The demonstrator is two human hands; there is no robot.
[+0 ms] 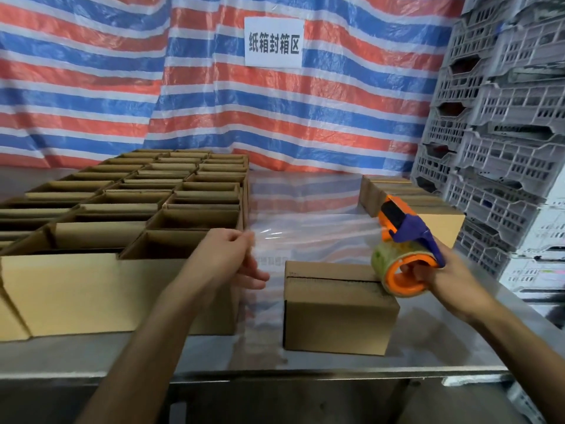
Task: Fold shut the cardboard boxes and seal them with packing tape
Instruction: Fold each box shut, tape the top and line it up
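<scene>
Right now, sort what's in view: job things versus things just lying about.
Job:
front box, flaps folded
tape gun, gripped by right hand
tape, pinched by left hand
open boxes
closed boxes

Lying about:
crates
tarp
sign

Fingertips of the left hand (229,255) were blurred where the clear stretched packing tape (305,237) seemingly ended. The right hand (443,276) hid its fingers inside the orange-and-purple plastic tape dispenser (406,255). Open brown cardboard boxes (107,206) ran off the left edge.
</scene>
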